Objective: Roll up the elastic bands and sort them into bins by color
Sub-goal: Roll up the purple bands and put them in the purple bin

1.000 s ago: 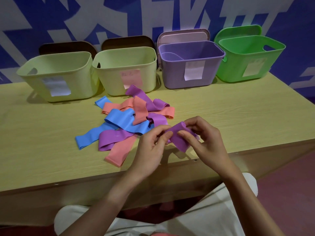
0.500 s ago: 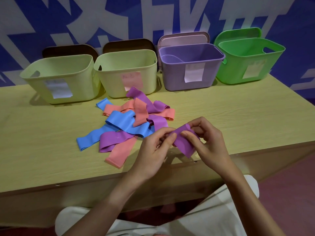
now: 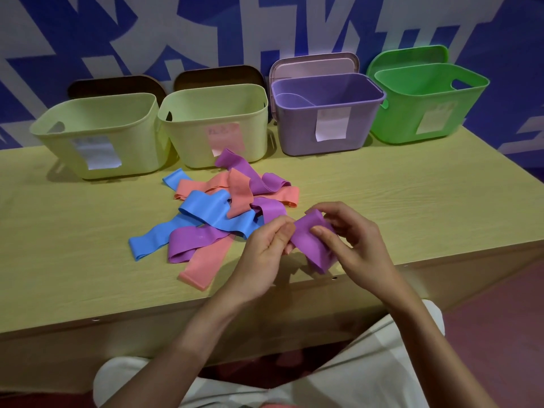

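Observation:
Both hands hold one purple elastic band [image 3: 309, 240] just above the table's front edge. My left hand [image 3: 265, 254] pinches its left end between thumb and fingers. My right hand [image 3: 356, 242] grips its right side, thumb on top, with the band's free end hanging below. A pile of loose bands [image 3: 217, 213] in blue, purple and salmon lies to the left on the table. At the back stand two pale yellow-green bins [image 3: 97, 142] [image 3: 215, 113], a purple bin [image 3: 323, 113] and a green bin [image 3: 426, 107], each with a paper label.
The wooden table [image 3: 412, 195] runs the whole width, its front edge close under my hands. Lids lean against the blue and white wall behind the bins. My knees in light trousers [image 3: 382, 363] show below the table.
The hands have kept working the purple band in place; its fold has shifted slightly and the free end hangs lower. The pile and bins have not moved.

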The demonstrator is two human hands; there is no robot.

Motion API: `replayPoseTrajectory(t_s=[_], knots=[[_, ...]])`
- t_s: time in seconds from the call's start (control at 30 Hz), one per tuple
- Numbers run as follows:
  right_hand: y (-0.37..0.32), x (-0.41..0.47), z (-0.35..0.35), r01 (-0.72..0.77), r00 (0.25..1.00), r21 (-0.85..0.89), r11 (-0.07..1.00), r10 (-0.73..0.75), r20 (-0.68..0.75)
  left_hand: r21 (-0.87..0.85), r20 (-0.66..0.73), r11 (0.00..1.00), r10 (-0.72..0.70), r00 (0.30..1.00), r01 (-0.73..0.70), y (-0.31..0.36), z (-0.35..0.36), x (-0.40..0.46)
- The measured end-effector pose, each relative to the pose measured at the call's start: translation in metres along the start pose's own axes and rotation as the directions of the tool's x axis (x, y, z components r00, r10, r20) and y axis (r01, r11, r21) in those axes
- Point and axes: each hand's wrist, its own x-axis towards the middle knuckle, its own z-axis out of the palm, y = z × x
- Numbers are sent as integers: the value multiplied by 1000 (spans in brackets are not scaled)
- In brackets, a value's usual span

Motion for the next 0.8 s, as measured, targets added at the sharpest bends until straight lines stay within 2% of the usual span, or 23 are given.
replayPoseTrajectory(t_s=[0.1,0.2,0.37,0.47,0.53,0.67,0.8], knots=[[2,-3,-3,-17,1000,-40,999,18,24,-2,69,1000,-10,998,11,-2,-4,1],[0,-4,-2,6,1000,-79,997,-5,18,55,45,998,-20,999,18,-3,-4,-1],[2,-3,0,-32,999,-68,997,31,-14,371,-68,920,158,985,-122,-2,-2,-8],[4,-2,0,-37,999,-66,997,35,-19,484,-78,858,240,968,-174,-3,-4,-9],[2,-2,2,-51,999,-16,999,51,-18,442,-79,883,215,973,-159,-2,-4,-9],[4,-4,2,-55,998,74,996,57,-18,209,-109,976,78,991,-54,1,-4,-8],[5,-5,-2,-31,999,49,998,29,46,92,-12,996,-19,1000,20,4,-6,-9]])
